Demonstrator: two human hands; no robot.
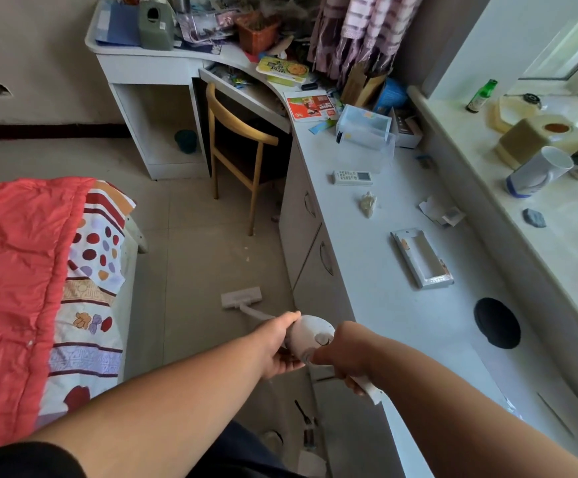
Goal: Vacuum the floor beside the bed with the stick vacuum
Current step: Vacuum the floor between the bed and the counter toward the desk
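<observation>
White stick vacuum [310,334] — one, left hand [277,350], right hand [348,353] gripping.

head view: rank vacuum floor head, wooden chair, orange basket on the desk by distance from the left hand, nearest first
From the left hand, gripping the stick vacuum's body:
1. Vacuum floor head: on the floor just ahead, between bed and cabinet.
2. Wooden chair: farther ahead, tucked at the desk.
3. Orange basket: on the desk top, at the far wall.

Both hands held a white stick vacuum [310,334]: the left hand [278,346] cupped its body, the right hand [349,353] gripped the handle. Its floor head [241,297] rested on the tiled floor [191,236] between the bed [22,288] and a long white table [384,305].
</observation>
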